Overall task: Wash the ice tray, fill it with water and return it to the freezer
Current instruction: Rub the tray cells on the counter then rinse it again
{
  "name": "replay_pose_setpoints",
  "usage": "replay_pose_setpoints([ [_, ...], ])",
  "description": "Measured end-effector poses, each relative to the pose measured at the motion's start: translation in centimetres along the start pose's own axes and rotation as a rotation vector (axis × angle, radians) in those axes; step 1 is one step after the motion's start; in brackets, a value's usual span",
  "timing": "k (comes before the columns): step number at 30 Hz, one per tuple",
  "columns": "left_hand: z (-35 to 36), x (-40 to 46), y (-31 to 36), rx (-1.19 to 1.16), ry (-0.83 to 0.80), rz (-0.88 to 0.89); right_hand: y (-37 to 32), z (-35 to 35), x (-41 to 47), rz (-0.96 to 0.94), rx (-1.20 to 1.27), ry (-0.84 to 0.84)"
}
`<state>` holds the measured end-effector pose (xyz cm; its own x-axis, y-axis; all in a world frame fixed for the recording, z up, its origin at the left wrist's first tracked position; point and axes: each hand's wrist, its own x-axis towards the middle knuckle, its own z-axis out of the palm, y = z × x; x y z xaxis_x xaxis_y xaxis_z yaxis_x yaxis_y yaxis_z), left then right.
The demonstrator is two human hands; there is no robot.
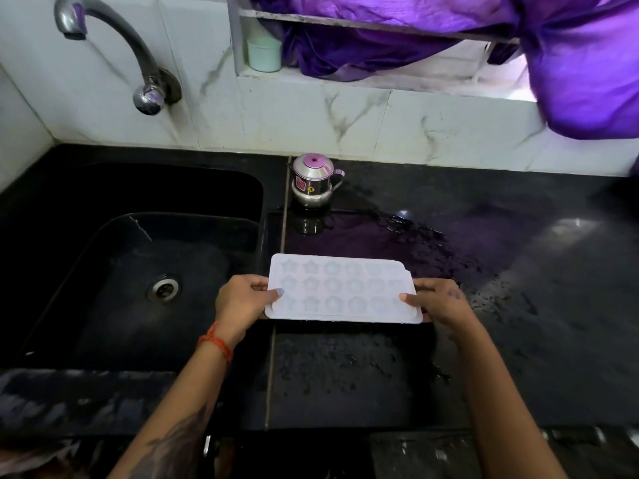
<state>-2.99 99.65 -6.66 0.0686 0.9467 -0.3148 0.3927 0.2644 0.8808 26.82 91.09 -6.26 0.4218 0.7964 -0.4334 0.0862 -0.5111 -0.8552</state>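
Observation:
A white ice tray [340,290] with several star-shaped cells is held level over the black counter, just right of the sink. My left hand [242,300] grips its left short end, thumb on top. My right hand [439,300] grips the right short end the same way. The black sink [86,271] lies to the left with its metal drain [163,288] visible. A curved metal tap [110,39] comes out of the wall above the sink's far left; no water runs from it.
A small steel pot with a lid [314,183] stands at the back of the wet black counter [484,271]. A pale cup [264,53] sits on the window ledge. Purple cloth [570,63] hangs at the upper right.

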Motion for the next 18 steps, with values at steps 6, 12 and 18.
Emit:
replay_pose_setpoints([
  [6, 1.2, -0.4, -0.2, 0.027, -0.001, 0.000, 0.8, -0.8, 0.5, 0.006, 0.032, 0.019],
  [12, 1.3, -1.2, -0.6, 0.144, 0.095, 0.102, 1.6, -0.8, 0.8, -0.013, 0.041, 0.031],
  [18, 2.3, -2.7, -2.7, 0.453, 0.322, 0.374, 1.7, 0.7, -0.9, -0.295, -0.276, 0.412],
])
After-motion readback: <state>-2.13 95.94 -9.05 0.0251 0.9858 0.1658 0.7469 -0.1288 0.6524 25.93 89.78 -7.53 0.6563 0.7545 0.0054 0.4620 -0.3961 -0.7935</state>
